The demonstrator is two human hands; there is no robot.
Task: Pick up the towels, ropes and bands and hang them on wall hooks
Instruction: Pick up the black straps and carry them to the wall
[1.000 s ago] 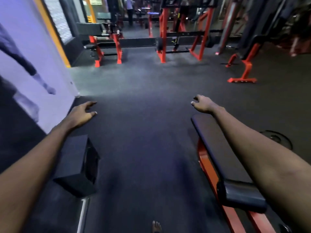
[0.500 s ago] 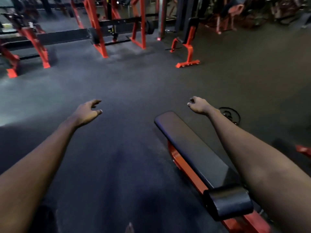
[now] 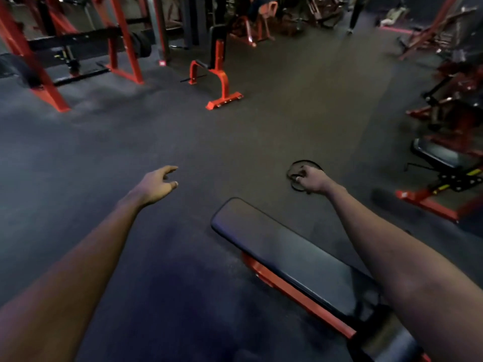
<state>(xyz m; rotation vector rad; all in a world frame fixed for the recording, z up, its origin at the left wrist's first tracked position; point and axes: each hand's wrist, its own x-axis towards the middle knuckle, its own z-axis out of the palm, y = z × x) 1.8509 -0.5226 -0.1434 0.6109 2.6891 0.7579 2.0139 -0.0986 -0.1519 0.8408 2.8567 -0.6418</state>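
Two hands are held out ahead of the body, above the floor [image 3: 235, 142]. The left hand [image 3: 159, 182] is open, with the fingers relaxed and spread, and it holds nothing. The right hand [image 3: 312, 180] is curled into a loose fist. It overlaps the band [image 3: 304, 163] in this view, but contact cannot be confirmed. The fist is judged to be empty.

The band is a dark coiled loop. It lies flat on the floor, just beyond the far end of the bench [image 3: 287, 257]. The outstretched right arm points toward it, so the band is judged to be the next pickup.

Obstacles and surroundings:
- The bench has a black pad on a red frame and sits between the person and the band. The approach is judged to pass around its far end.
- A red stand [image 3: 222, 84] and a red rack [image 3: 125, 48] are well apart from the band, further back.
- A second bench [image 3: 441, 155] stands to the right.

No towels, ropes or wall hooks are visible.
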